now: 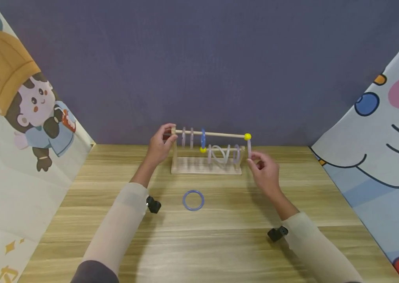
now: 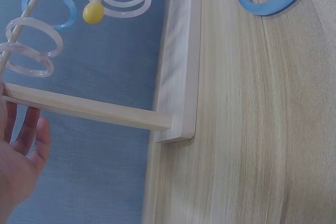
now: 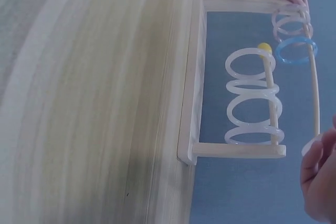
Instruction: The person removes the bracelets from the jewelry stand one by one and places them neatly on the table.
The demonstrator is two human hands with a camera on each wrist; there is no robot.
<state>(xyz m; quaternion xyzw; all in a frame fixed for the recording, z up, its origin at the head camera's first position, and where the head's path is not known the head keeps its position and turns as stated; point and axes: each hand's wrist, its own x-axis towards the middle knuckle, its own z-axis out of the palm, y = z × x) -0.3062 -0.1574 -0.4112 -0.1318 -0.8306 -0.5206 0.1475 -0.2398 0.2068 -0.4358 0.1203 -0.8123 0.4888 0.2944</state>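
A wooden rack point(image 1: 206, 166) with two rods stands at the table's far side. My left hand point(image 1: 159, 145) grips the top of its left post, where the upper rod point(image 1: 224, 135) joins. Two pale rings point(image 3: 294, 20) and a blue ring point(image 1: 203, 139) hang on that rod. With thumb and fingers, my right hand point(image 1: 265, 173) pinches a pale ring point(image 1: 249, 149) at the rod's right end, by a yellow ball point(image 1: 247, 136). Whether the ring encircles the ball I cannot tell. Several pale rings point(image 3: 254, 111) hang on the lower rod, which has a yellow ball point(image 2: 93, 12).
A loose blue ring point(image 1: 193, 191) lies flat on the wooden table point(image 1: 220, 239), in front of the rack. Behind the rack rises a dark blue-grey backdrop point(image 1: 199, 70). Printed cartoon panels flank the table on the left point(image 1: 15, 165) and the right point(image 1: 369, 153).
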